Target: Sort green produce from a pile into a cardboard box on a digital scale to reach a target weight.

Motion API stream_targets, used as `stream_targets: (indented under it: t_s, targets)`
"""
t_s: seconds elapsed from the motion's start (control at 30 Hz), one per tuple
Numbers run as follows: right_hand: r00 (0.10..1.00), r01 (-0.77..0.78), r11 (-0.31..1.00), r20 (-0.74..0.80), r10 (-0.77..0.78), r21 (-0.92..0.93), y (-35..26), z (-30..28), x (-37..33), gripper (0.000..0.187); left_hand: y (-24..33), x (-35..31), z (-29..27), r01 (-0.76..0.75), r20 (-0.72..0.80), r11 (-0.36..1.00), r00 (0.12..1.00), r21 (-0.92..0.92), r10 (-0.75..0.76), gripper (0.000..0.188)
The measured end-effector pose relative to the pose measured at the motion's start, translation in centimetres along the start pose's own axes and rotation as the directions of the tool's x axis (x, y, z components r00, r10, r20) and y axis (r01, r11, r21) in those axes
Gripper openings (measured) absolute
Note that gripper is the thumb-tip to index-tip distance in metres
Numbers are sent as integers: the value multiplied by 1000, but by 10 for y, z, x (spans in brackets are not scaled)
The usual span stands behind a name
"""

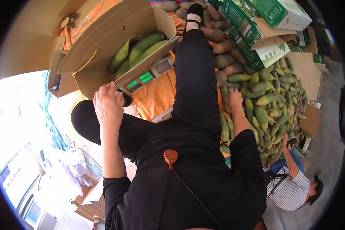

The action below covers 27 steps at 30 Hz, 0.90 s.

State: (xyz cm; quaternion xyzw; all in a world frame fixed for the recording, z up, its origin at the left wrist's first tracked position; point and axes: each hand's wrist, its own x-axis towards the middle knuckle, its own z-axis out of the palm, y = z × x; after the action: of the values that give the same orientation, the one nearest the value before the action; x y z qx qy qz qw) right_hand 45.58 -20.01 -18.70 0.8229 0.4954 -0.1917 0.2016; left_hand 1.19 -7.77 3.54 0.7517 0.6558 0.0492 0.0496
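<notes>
My left hand (109,103) is at the near edge of an open cardboard box (89,78), its bent fingers closed on the edge. Inside that box lie several long green radishes (142,48). The box rests on a digital scale (149,76) with lit green displays and a keypad. On the right, my right hand (235,99) reaches into a large pile of green radishes (270,101). Its fingers are curled against a green radish (224,97) at the pile's left edge, and their tips are partly hidden.
Reddish-brown roots (222,48) lie beyond the green pile. Green-and-white cartons (253,42) stand at the far right. My outstretched leg (195,73) lies between scale and pile, over orange sheeting (151,100). Another person in a striped shirt (291,189) works at the right.
</notes>
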Motion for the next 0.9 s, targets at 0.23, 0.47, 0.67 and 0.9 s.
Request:
stream_targets:
  t_s: [0.23,0.47,0.67,0.9]
  targets:
    - [994,1,989,108,15,-151,-22,7,-6,88,-2,3,0,4,7,1000,1000,29,-4,38]
    - [943,-291,953,143,301,-86,20,57,9,59,3,8,6,-17,34,999,999,48,16,38]
    - [986,-154,939,-7,165,308,0,21,-19,60,5,6,1,-2,24,998,1000,58,1,34]
    - [947,154,766,-314,65,624,-15,-5,-43,67,3,4,5,-28,28,998,999,55,27,37]
